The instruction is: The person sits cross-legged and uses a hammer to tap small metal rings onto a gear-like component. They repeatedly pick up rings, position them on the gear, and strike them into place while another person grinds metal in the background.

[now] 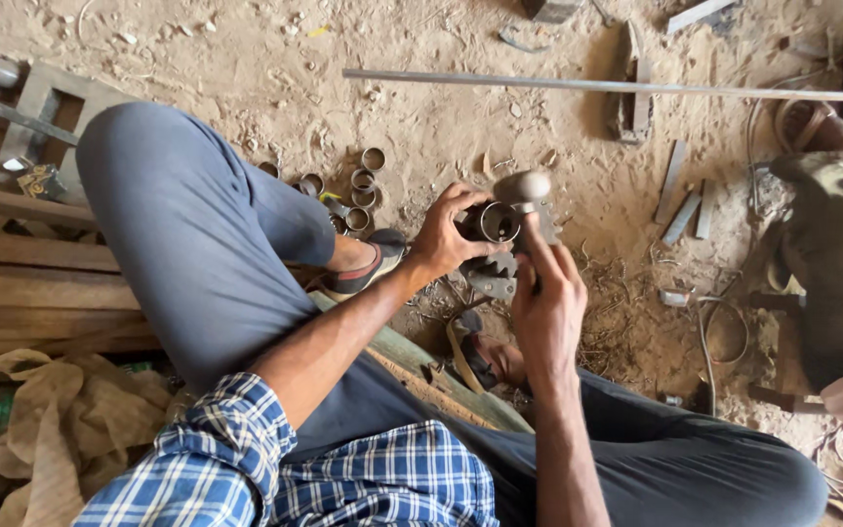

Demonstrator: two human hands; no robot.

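My left hand grips a short metal ring over a toothed gear piece, while my right hand holds a hammer with its head just above the ring. More rings lie on the sandy ground beside my sandal, under a long thin rod.

Two hands, one hammer, about seven loose metal rings.

The floor is bare sandy dirt, littered with chips and shavings. A cluster of short metal rings lies on it near a sandalled foot. A long thin metal rod stretches across the top, flat metal strips lie right, and wooden planks left.
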